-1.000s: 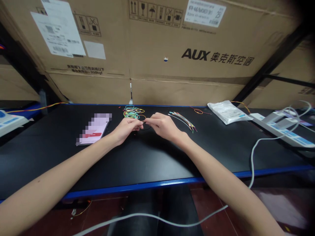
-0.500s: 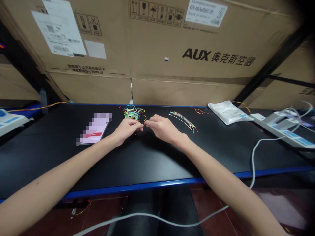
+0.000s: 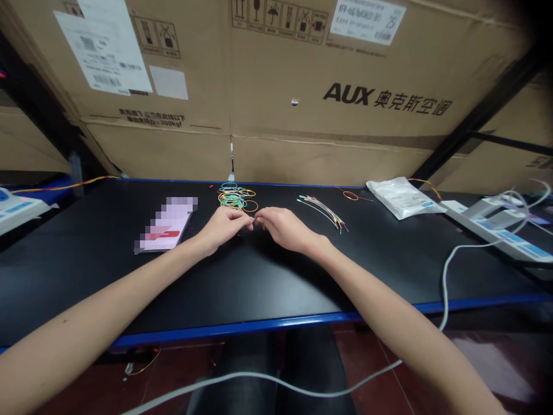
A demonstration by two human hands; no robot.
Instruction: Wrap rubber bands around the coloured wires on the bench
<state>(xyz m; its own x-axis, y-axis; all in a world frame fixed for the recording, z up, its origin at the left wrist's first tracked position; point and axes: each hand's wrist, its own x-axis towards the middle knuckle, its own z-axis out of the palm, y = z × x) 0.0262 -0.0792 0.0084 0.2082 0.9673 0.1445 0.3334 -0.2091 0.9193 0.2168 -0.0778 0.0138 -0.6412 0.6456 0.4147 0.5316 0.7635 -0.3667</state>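
My left hand (image 3: pixel 223 229) and my right hand (image 3: pixel 283 227) meet over the middle of the black table, fingertips almost touching. Each is closed in a pinch on what looks like a thin dark wire, barely visible against the black top and mostly hidden by the fingers. Just behind my left hand lies a tangle of coiled thin coloured wires (image 3: pixel 232 197), mainly green and yellow. To the right of my right hand rests a loose bundle of straighter cut wires (image 3: pixel 323 213) with coloured ends.
A phone (image 3: pixel 166 227) with a blurred screen lies left of my hands. Farther right are an orange wire loop (image 3: pixel 351 196), a white plastic packet (image 3: pixel 400 197) and a power strip (image 3: pixel 496 230) with a white cable. A large cardboard box (image 3: pixel 276 115) stands behind the table.
Both hands stay pinched together at nearly the same place. The dark loop seen below the fingertips before is no longer distinct. The view has shifted slightly.
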